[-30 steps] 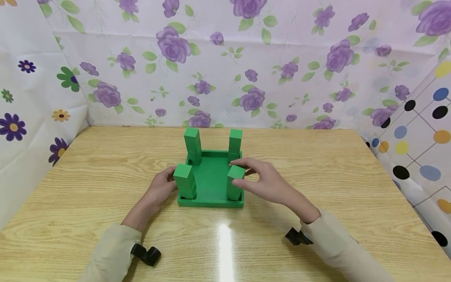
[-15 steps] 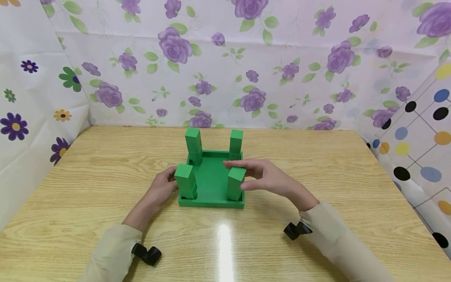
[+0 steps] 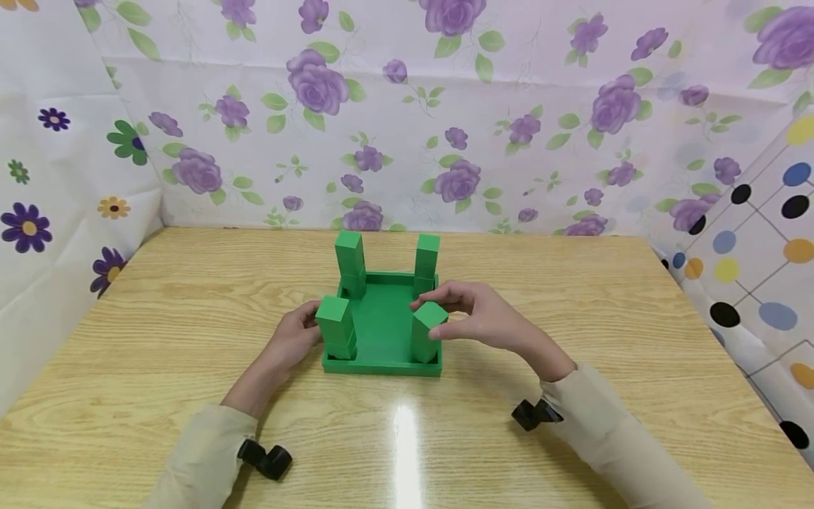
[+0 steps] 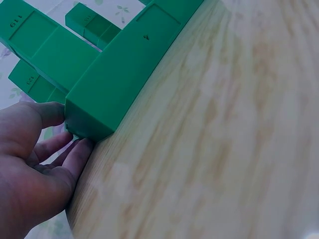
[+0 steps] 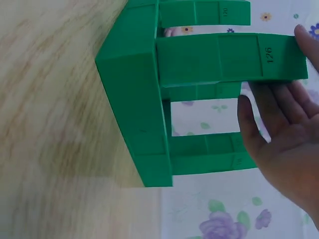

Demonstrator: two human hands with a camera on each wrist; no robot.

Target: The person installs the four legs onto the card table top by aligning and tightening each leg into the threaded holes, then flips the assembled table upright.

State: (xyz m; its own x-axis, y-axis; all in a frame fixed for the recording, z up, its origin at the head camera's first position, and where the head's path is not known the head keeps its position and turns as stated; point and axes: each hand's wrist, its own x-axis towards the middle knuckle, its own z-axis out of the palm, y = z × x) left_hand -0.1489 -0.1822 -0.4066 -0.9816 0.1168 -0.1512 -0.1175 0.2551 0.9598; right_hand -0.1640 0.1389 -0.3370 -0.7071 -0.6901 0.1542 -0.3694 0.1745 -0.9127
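Observation:
A square green tray sits on the table, with a green column of stacked blocks at each corner. My right hand holds the upper part of the front right column, thumb on the near side and fingers behind. In the right wrist view this column bears the number 126, and its top stands turned askew to the tray walls. My left hand grips the tray's left side beside the front left column. The left wrist view shows its thumb and curved fingertips against the tray's outer wall.
The back left column and back right column stand upright in the tray's far corners. A wooden table lies all round the tray. Flowered cloth hangs behind the table's far edge.
My right thumb came off the front right column, and the fingers stretched past it; now thumb and fingers are on it again. The column's top has turned cornerwise. My left hand stays put.

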